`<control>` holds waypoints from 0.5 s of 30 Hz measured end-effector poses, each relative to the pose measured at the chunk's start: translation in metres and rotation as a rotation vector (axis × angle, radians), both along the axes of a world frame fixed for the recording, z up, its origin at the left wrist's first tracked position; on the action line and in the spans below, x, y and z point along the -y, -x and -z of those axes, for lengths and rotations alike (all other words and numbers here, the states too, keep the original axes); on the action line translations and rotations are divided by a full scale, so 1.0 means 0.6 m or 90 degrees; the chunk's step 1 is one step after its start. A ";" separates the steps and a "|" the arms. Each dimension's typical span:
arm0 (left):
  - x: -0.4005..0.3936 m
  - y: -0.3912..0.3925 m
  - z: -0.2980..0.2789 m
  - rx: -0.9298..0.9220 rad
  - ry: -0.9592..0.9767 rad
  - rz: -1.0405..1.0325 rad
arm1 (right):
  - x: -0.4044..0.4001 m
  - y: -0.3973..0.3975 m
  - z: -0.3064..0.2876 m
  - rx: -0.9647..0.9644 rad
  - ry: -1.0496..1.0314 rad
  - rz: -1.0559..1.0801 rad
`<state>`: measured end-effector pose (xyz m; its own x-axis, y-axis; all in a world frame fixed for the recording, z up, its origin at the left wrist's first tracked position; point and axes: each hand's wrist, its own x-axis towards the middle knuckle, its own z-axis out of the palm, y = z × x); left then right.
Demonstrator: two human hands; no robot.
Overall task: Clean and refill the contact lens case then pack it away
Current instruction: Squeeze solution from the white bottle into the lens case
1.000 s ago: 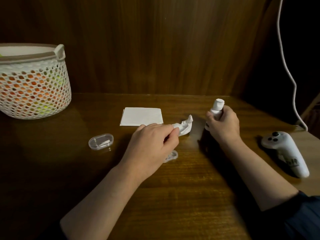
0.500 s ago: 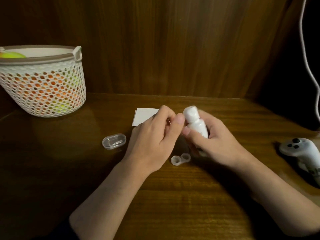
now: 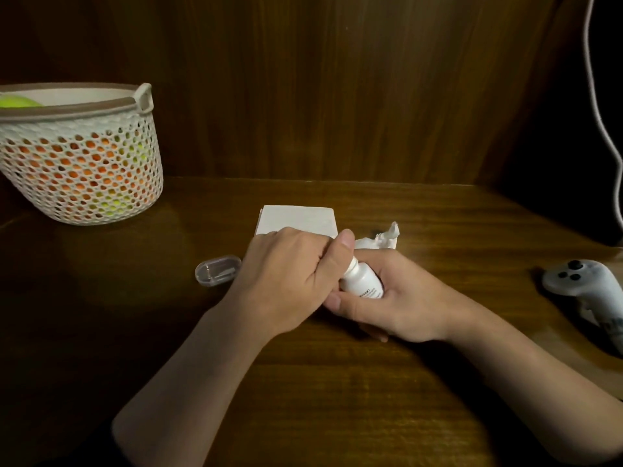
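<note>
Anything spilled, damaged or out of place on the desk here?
No spill or damage shows. The only untidy item is a crumpled tissue lying loose behind the hands, beside the folded napkin. A game controller at the right edge seems unrelated. Both hands hold the bottle.

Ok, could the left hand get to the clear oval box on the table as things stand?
Probably yes, once freed. The left hand grips the cap end of the white bottle, held by the right hand. The clear oval box lies just left of it, with nothing between.
</note>
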<state>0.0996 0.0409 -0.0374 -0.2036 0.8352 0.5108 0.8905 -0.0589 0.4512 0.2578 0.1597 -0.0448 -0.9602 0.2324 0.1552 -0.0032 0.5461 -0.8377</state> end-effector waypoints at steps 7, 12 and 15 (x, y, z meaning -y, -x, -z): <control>0.002 0.009 0.008 0.166 -0.004 0.021 | 0.001 -0.004 -0.004 0.011 -0.001 -0.025; -0.005 -0.003 0.010 0.369 -0.023 0.042 | -0.001 -0.001 -0.011 -0.001 0.018 0.033; -0.010 -0.007 0.013 0.544 -0.049 -0.002 | -0.015 -0.004 -0.015 -0.003 0.110 0.116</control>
<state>0.1038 0.0467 -0.0452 -0.5468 0.8031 0.2366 0.2473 -0.1151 0.9621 0.2601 0.1688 -0.0356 -0.8995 0.4245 0.1031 0.0774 0.3871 -0.9188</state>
